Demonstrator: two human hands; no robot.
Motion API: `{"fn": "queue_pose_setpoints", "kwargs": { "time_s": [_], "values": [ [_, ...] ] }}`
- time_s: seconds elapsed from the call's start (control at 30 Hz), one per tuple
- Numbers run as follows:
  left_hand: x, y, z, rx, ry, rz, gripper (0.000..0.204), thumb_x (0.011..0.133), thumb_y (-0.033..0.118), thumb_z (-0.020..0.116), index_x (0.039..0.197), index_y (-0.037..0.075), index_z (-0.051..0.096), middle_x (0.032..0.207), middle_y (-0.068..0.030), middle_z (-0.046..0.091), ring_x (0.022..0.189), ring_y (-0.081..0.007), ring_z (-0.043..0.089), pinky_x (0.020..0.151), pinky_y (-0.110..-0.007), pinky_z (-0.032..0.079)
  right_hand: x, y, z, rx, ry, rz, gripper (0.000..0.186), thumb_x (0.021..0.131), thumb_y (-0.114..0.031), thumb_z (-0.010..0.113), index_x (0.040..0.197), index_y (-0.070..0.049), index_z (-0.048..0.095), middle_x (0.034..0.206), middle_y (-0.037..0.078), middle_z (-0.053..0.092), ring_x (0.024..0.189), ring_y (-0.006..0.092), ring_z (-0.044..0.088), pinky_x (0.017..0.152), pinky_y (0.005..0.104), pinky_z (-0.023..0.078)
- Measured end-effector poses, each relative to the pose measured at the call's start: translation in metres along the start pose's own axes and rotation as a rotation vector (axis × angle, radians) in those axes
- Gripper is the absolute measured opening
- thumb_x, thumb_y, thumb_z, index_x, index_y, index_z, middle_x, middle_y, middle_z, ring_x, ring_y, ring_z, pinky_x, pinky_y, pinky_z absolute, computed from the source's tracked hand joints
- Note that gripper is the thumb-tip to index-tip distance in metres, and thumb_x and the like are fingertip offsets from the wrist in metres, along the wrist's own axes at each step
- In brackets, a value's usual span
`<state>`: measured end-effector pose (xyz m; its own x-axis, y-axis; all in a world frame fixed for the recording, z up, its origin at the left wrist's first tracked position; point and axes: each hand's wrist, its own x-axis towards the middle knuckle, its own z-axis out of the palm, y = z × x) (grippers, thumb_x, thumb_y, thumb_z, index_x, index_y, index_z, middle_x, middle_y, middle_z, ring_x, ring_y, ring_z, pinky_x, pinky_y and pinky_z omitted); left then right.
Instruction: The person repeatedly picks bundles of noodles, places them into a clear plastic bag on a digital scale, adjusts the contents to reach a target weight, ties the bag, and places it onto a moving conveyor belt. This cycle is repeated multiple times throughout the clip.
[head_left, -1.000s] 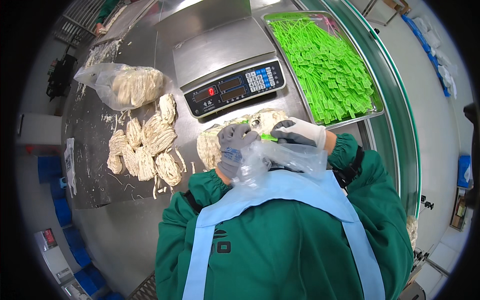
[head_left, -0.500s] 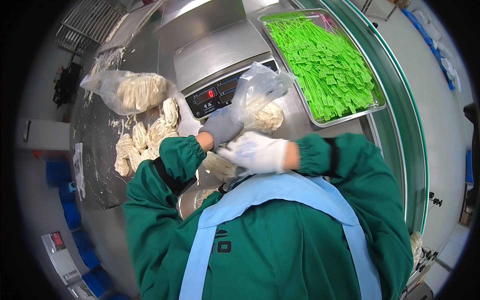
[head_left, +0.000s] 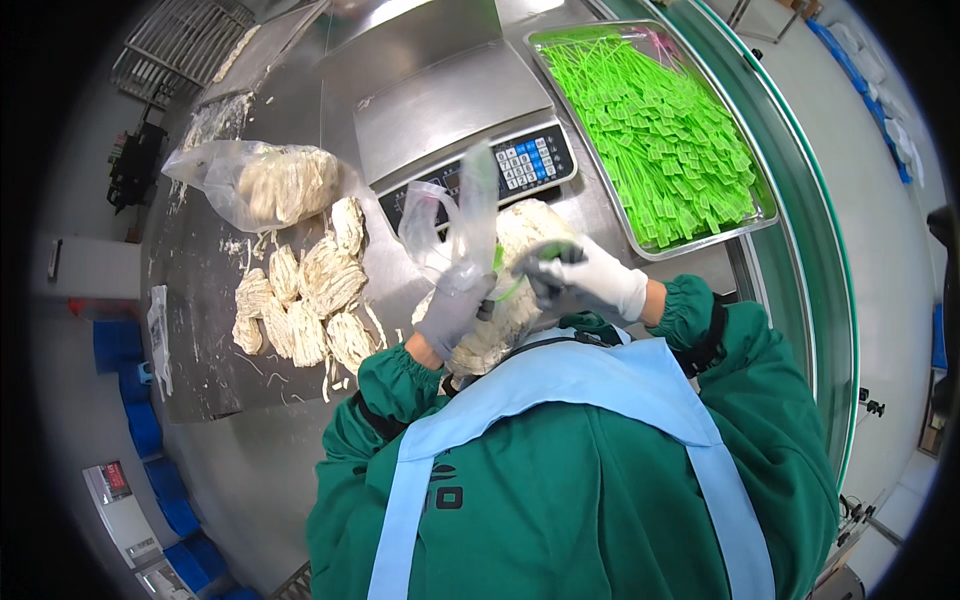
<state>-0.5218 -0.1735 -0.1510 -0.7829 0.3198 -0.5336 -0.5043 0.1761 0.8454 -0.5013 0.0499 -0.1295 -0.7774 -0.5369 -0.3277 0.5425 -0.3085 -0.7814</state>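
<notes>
My left hand [head_left: 452,315], in a grey glove, is closed on the gathered neck of a clear plastic bag [head_left: 450,225], whose loose top sticks up over the scale's front. Right of it my right hand [head_left: 590,278], in a white glove with grey fingers, pinches a green tie [head_left: 512,287] at the bag's neck, its fingertips slightly blurred. Pale noodle bundles in plastic [head_left: 532,222] lie beneath and behind both hands, partly hidden. Loose noodle bundles [head_left: 325,280] lie to the left, below another bag of noodles [head_left: 270,183].
A steel scale [head_left: 445,85] stands behind my hands. A tray of green ties [head_left: 650,140] is at the back right, beside a green-edged rail [head_left: 810,270]. A rack [head_left: 175,60] is beyond the steel table [head_left: 205,370], blue bins [head_left: 135,370] at the left.
Half a second ago my hands crossed lower left, the right reaching over. Now the right has moved back rightward and the bag's top stands higher, left of where it was.
</notes>
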Motion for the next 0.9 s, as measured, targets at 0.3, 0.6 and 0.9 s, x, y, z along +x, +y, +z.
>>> {"fn": "queue_pose_setpoints", "kwargs": {
  "time_s": [0.3,0.6,0.9],
  "values": [
    [0.009,-0.018,-0.026,0.143,-0.200,0.116,0.024,0.098,0.016,0.043,0.096,-0.001,0.060,0.082,-0.0040,0.056,0.072,-0.0112,0.051,0.065,-0.025,0.044,0.018,0.005,0.015,-0.252,0.121,0.364,0.029,0.092,-0.034,0.057,0.086,-0.006,0.057,0.055,-0.001,0.043,0.040,0.0112,0.042,0.040,0.0269,0.037],
    [0.015,-0.025,-0.032,-0.040,-0.254,0.158,0.021,0.099,0.016,0.047,0.098,0.000,0.060,0.084,-0.0034,0.056,0.073,-0.0112,0.051,0.068,-0.025,0.044,0.033,0.002,0.017,-0.582,0.154,0.269,0.031,0.091,-0.035,0.055,0.092,-0.006,0.064,0.060,-0.001,0.051,0.050,0.0102,0.045,0.043,0.0264,0.035],
    [0.027,-0.037,-0.039,-0.338,-0.233,0.059,0.016,0.096,0.013,0.052,0.100,0.001,0.061,0.084,-0.0040,0.060,0.072,-0.0120,0.055,0.066,-0.026,0.046,0.050,-0.005,0.022,-0.677,0.130,0.305,0.029,0.087,-0.033,0.061,0.086,-0.005,0.063,0.065,0.002,0.055,0.053,0.0121,0.049,0.048,0.0281,0.040]
  ]
}}
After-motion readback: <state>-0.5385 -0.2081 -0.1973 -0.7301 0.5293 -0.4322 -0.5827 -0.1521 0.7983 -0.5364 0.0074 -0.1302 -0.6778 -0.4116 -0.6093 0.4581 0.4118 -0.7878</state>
